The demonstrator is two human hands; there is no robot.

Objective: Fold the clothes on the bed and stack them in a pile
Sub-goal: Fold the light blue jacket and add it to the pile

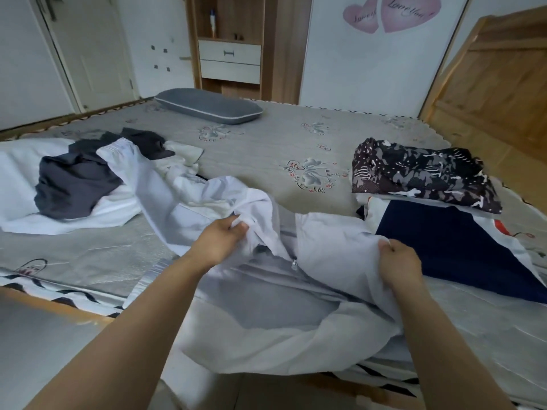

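Observation:
A white zip-up jacket (319,329) with a grey lining lies open across the bed's near edge, its sleeve trailing left. My left hand (220,241) grips a bunch of its fabric left of the zipper. My right hand (398,260) pinches the jacket's right front panel. At the right stands a pile of folded clothes: a dark patterned garment (423,173) on top of a navy and white one (453,247). At the left lies a loose heap with a dark grey garment (77,184) on a white one (26,173).
The bed (266,149) has a grey floral cover, with a grey pillow (207,106) at its far side. A wooden headboard (497,84) rises at the right. A shelf unit with drawers (231,60) and a white door (88,48) stand beyond the bed.

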